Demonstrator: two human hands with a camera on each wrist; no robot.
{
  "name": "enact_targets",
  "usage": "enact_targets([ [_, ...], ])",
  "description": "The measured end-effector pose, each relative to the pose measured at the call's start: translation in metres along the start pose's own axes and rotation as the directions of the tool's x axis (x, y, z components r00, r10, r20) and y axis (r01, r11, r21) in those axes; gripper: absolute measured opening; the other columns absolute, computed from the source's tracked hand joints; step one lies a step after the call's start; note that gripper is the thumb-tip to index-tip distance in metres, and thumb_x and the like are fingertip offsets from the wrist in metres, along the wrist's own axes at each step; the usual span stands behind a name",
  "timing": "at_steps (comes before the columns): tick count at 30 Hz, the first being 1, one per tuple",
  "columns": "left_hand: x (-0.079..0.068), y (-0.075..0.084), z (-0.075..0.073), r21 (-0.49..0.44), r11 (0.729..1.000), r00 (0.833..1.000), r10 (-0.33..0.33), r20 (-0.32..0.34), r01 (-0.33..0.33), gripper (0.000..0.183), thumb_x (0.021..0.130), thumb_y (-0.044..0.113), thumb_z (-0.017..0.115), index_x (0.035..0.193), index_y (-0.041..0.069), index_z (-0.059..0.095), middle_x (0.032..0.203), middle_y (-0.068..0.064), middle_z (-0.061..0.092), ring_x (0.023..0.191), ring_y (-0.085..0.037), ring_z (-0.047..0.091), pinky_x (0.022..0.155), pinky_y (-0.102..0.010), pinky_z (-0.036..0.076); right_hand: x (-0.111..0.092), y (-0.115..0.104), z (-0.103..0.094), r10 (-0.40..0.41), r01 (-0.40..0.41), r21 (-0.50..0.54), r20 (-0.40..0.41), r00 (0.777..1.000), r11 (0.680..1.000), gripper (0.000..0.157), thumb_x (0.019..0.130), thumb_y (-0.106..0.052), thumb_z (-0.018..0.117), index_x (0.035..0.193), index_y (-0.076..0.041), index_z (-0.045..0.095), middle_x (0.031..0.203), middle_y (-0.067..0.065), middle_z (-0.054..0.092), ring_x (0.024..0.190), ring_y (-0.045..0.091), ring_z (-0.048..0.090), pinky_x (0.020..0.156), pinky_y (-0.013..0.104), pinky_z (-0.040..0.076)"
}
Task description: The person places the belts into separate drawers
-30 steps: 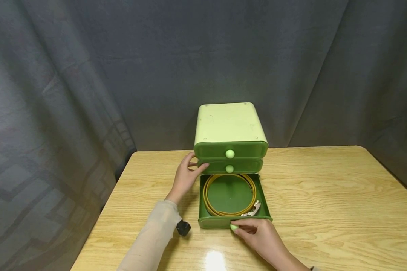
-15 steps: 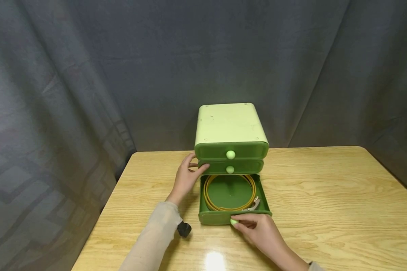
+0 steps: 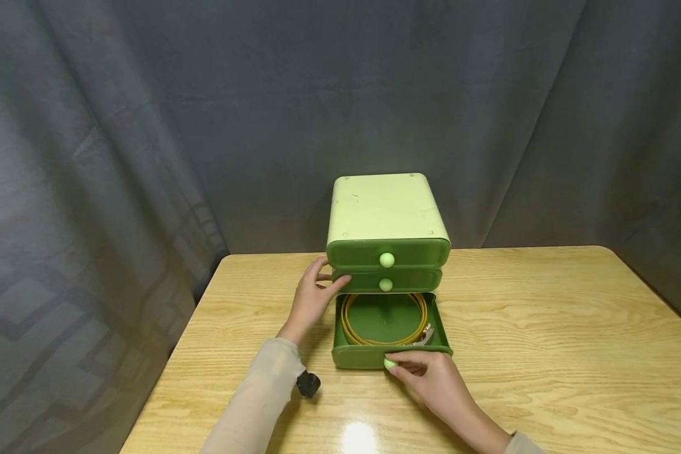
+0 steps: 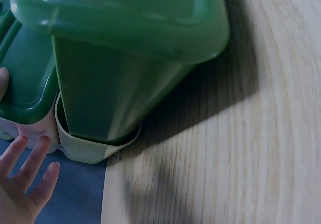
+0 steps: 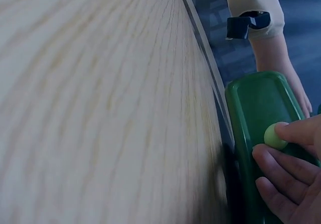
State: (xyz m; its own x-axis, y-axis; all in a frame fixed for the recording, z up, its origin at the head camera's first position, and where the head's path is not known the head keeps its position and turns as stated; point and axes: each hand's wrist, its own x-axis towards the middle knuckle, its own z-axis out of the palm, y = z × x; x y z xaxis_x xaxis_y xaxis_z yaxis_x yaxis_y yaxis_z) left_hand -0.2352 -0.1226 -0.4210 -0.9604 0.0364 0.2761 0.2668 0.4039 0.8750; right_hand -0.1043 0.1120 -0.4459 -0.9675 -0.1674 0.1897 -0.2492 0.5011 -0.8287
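Observation:
A cream cabinet (image 3: 387,208) with green drawers stands on the table. Its bottom drawer (image 3: 360,358) is pulled partly out and holds a coiled yellow belt (image 3: 346,325) with a silver metal piece (image 3: 428,334) at its front right. My right hand (image 3: 437,381) pinches the round light-green knob (image 5: 275,136) of this drawer between thumb and fingers. At the cabinet's left side is my left hand (image 3: 309,299), its thumb on the middle drawer (image 3: 363,280) front and its fingers extended along the side wall, as the left wrist view shows. Both upper drawers are closed.
The wood-grain table (image 3: 545,328) reaches out to either side of the cabinet. A grey curtain (image 3: 340,113) hangs behind and at the left. A black device (image 3: 308,383) is strapped at the left wrist.
The bottom drawer has slid inward, away from me, with my right hand on its knob. More of the belt is hidden behind the drawer front. My left hand has stayed in place.

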Motion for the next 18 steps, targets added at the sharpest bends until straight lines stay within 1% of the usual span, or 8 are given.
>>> enact_targets([
  [4, 0.0, 0.001, 0.0, 0.0, 1.0, 1.0, -0.003, 0.002, 0.003, 0.048, 0.088, 0.043, 0.075, 0.131, 0.031, 0.059, 0.135, 0.006, 0.054, 0.108, -0.022, 0.061, 0.088, -0.042, 0.05, 0.003, 0.0, 0.001, -0.004, 0.005, 0.017, -0.015, 1.0, 1.0, 0.015, 0.082, -0.011, 0.081, 0.095, -0.018, 0.081, 0.09, -0.001, 0.076, 0.068, 0.004, 0.067, 0.061, 0.022, 0.055],
  [8, 0.0, 0.001, 0.0, 0.0, 1.0, 1.0, -0.007, -0.001, 0.007, 0.048, 0.088, 0.042, 0.075, 0.131, 0.031, 0.059, 0.135, 0.006, 0.054, 0.108, -0.022, 0.061, 0.088, -0.042, 0.05, 0.005, -0.001, 0.0, -0.009, 0.01, 0.038, -0.016, 1.0, 0.999, 0.013, 0.083, -0.015, 0.081, 0.096, -0.018, 0.081, 0.092, 0.0, 0.076, 0.069, 0.005, 0.067, 0.062, 0.021, 0.054],
  [14, 0.0, 0.001, 0.0, 0.001, 1.0, 1.0, -0.006, -0.004, 0.006, 0.047, 0.088, 0.04, 0.075, 0.13, 0.03, 0.059, 0.134, 0.006, 0.055, 0.106, -0.021, 0.062, 0.087, -0.042, 0.05, 0.009, 0.001, 0.001, 0.008, -0.007, 0.022, -0.02, 1.0, 1.0, 0.015, 0.083, -0.012, 0.08, 0.096, -0.018, 0.08, 0.092, -0.001, 0.076, 0.069, 0.005, 0.067, 0.063, 0.021, 0.054],
  [18, 0.0, 0.0, 0.0, 0.0, 1.0, 1.0, -0.007, -0.006, 0.007, 0.047, 0.088, 0.04, 0.075, 0.131, 0.03, 0.059, 0.134, 0.006, 0.055, 0.107, -0.021, 0.062, 0.087, -0.042, 0.05, 0.011, 0.001, 0.002, 0.0, 0.001, 0.024, -0.031, 1.0, 1.0, 0.014, 0.083, -0.012, 0.08, 0.096, -0.018, 0.081, 0.092, -0.001, 0.075, 0.07, 0.005, 0.067, 0.063, 0.021, 0.054],
])
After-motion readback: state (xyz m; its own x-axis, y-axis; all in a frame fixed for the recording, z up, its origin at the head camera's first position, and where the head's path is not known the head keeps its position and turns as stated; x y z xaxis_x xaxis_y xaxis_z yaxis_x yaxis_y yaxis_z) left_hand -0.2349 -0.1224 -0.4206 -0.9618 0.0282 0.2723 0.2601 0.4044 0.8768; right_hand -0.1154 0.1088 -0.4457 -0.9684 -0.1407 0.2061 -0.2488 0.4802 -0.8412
